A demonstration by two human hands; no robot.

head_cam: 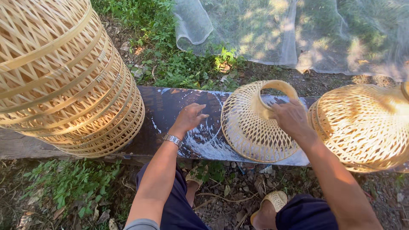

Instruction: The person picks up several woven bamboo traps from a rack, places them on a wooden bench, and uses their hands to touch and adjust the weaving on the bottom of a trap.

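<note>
Right hand (292, 117) grips the neck rim of the tilted woven basket (255, 127), which overhangs the dark board's (166, 106) near edge. Left hand (189, 117) rests on the board, fingers apparently loosely curled, holding nothing. Open board lies between stacked baskets (64, 72) and left hand.

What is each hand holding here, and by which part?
The right hand grips the woven bamboo shade by its narrow neck rim. The left hand holds nothing, resting on the dark board.
</note>
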